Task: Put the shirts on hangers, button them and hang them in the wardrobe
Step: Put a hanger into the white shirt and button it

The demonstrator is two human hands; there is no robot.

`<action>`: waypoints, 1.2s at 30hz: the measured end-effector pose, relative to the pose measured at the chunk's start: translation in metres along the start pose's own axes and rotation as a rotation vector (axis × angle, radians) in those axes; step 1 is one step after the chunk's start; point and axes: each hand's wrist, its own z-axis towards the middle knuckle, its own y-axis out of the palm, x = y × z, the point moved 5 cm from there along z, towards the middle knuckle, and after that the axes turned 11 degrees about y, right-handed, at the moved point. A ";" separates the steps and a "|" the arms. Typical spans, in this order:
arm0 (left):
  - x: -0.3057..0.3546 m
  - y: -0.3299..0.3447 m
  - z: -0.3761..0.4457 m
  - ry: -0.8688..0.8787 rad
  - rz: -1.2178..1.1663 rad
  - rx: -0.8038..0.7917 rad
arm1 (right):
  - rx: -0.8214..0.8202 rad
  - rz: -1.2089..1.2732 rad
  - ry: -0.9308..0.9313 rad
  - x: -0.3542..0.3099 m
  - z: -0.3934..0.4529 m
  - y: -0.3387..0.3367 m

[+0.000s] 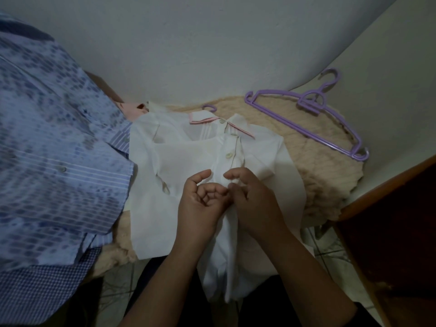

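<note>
At the far left of the scene a blue patterned shirt (54,147) hung or lay draped, its placket already showing a fastened button. Just beside it, at the centre, a white shirt (165,180) with a pink-edged collar lay on a fuzzy beige blanket (318,175); the purple hook (209,107) poking out above its collar suggested it was already on a hanger. Two buttons near the collar looked done up. The left hand (200,204) sat palm up on the placket, fingers (212,187) curled and pinching the edge of the fabric. The right hand (254,199), touching it, had fingers (232,174) bent over the same seam, pinching the cloth; whether a button sat between them could not be told. The step in hand seemed to be buttoning the white shirt, partway down. The next move would probably call for pushing the button through its hole, then shifting both hands lower. Farther right, spare purple hangers (311,121) lay on the blanket, and a dark wooden panel (389,232) stood at the edge.
</note>
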 end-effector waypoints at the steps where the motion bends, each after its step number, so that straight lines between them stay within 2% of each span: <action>1: 0.000 0.001 0.000 0.008 -0.001 -0.012 | 0.001 -0.002 -0.001 0.001 0.001 0.000; 6: -0.004 -0.002 0.002 -0.013 -0.007 -0.057 | -0.003 0.062 0.001 0.009 0.006 0.000; 11: -0.018 -0.010 0.007 -0.185 -0.103 -0.055 | -0.010 0.032 -0.048 0.015 0.008 0.001; 15: -0.026 -0.016 0.012 -0.348 -0.197 -0.053 | -0.080 0.068 -0.066 0.018 0.011 0.006; 17: -0.025 -0.019 0.016 -0.326 -0.141 -0.041 | -0.104 0.149 -0.021 0.018 0.015 0.008; 19: -0.020 -0.018 0.015 -0.291 -0.025 -0.059 | -0.059 0.216 0.045 0.019 0.021 0.007; 22: -0.021 -0.010 0.007 -0.265 0.143 -0.141 | -0.045 0.378 0.245 0.022 0.028 0.004; 23: -0.021 -0.011 0.006 -0.261 0.133 -0.134 | -0.085 0.478 0.298 0.021 0.029 0.004; 25: -0.020 -0.016 0.008 -0.295 -0.056 -0.035 | -0.216 0.625 0.299 0.015 0.028 0.001; 28: -0.014 -0.024 0.015 -0.329 -0.293 0.068 | -0.372 0.373 0.237 0.016 0.022 -0.002; 30: -0.009 -0.026 0.019 -0.321 -0.345 0.046 | -0.351 0.310 0.265 0.023 0.020 -0.004; 33: -0.007 -0.029 0.022 -0.337 -0.355 -0.056 | -0.247 0.375 0.311 0.027 0.021 -0.006; 36: -0.007 -0.032 0.022 -0.350 -0.330 -0.134 | -0.222 0.431 0.335 0.026 0.020 -0.005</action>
